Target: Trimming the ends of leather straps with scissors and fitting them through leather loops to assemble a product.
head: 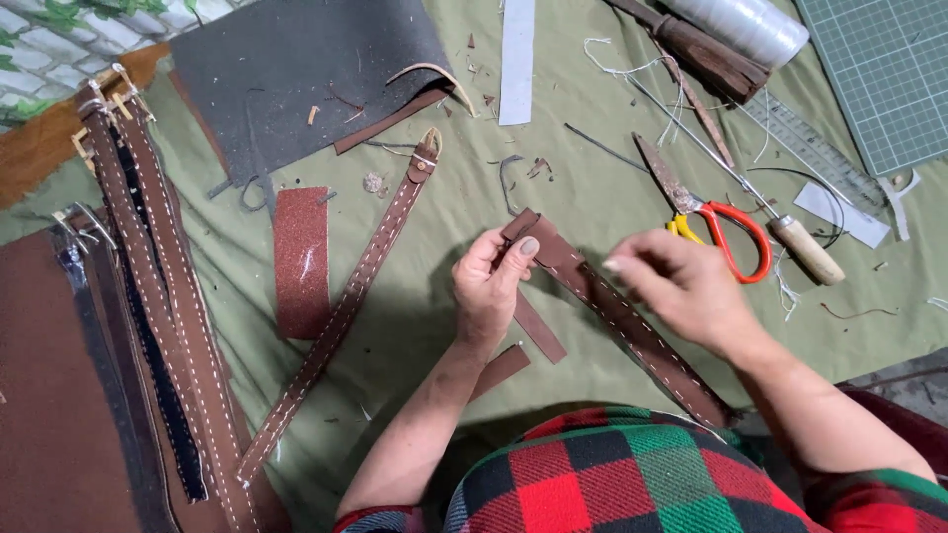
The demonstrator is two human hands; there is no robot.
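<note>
Green cloth over the tabletop (592, 188), littered with thread ends and leather scraps. Landmark: the orange-handled scissors (716, 222). Left hand (489, 286) sits just left of them, thumb and fingers pinched on the folded end of a brown stitched leather strap (617, 316); the strap runs from that hand down and right, below the scissors, toward the plaid-clad lap. Right hand (681, 286) is directly under the scissors, fingers curled over the strap's middle; can't tell whether it actually grips. Wooden-handled awl (790, 232) lies just right of the scissors. Farther left: a long stitched strap (336, 316), a strip of red sandpaper (299, 259), then a pile of finished straps (158, 296).
</note>
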